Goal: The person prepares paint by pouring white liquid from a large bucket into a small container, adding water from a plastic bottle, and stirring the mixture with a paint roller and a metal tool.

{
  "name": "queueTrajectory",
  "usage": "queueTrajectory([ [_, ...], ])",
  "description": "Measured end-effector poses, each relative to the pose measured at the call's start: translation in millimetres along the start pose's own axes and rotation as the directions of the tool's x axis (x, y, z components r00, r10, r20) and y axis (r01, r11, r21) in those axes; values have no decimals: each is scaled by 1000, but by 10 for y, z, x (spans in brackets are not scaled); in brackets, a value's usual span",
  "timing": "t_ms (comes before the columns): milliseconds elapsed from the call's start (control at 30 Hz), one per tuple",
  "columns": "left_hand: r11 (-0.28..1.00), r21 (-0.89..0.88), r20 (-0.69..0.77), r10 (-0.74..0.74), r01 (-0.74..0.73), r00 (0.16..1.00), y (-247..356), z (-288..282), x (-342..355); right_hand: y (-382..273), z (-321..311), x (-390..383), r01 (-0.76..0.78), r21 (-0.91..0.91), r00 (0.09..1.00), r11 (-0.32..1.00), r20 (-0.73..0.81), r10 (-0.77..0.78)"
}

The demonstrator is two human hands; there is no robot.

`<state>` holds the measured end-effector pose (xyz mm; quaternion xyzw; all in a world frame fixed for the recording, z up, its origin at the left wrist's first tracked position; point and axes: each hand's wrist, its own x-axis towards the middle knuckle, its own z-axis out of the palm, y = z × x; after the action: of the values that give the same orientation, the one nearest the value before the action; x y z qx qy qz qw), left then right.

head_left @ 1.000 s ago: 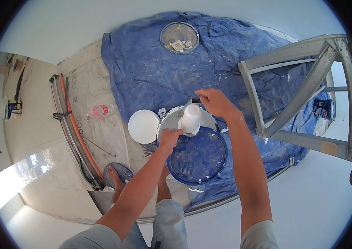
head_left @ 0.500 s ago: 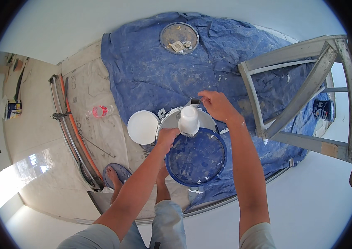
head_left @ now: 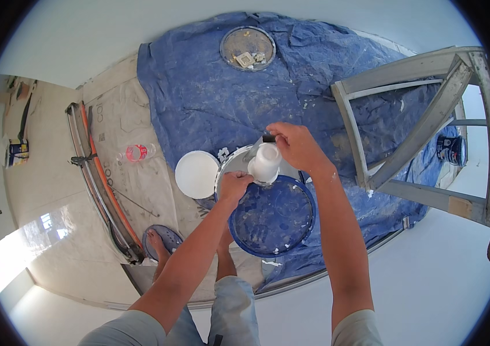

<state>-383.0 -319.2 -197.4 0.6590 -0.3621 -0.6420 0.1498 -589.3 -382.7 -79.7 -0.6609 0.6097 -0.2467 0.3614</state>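
Over a bucket (head_left: 227, 170) of pale grey material, my left hand (head_left: 236, 185) is closed, its fingertips at the base of a white cup-shaped thing (head_left: 267, 161). Whether that is a cup or a lump of paste I cannot tell. My right hand (head_left: 297, 145) bends over from the right, its fingers closed at the dark end of a flat grey scraper (head_left: 255, 149). The scraper's blade lies right behind the white thing. A round blue lid (head_left: 271, 222) with white specks sits in front of the bucket, partly overlapping it.
A white round lid or tub (head_left: 197, 175) lies left of the bucket. Blue sheeting (head_left: 210, 92) covers the floor, with a dirty round lid (head_left: 236, 43) farther off. A grey ladder-like frame (head_left: 398, 187) stands right, a paint can (head_left: 451, 151) behind it. Long poles (head_left: 103, 179) and a bottle (head_left: 137, 153) lie left.
My right hand has moved slightly left and down, closer to the white thing, and the scraper has come down with it. My left hand has shifted a little upward.
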Motion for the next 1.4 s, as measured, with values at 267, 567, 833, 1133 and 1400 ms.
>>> queueTrajectory([
  [267, 1000, 16, 39, -8, 8, 999, 58, 8, 47, -10, -28, -27, 8, 44, 999, 999, 41, -9],
  [567, 992, -14, 43, -124, 124, 991, 177, -19, 1, 71, -89, -90, 18, -43, 998, 999, -53, -20],
  [833, 980, -76, 86, -176, 183, 981, 98, -59, 111, 85, -169, -190, -11, 48, 994, 999, -109, 17],
  [1133, 967, 216, -60, 150, -134, 987, -68, -558, -457, -290, -78, -941, -147, 162, 871, 976, -446, 205],
  [1400, 851, -266, -233, -512, 452, 827, -1763, -2010, -464, -1117, 2030, -2367, -538, 721, 804, 437, 285, 522],
])
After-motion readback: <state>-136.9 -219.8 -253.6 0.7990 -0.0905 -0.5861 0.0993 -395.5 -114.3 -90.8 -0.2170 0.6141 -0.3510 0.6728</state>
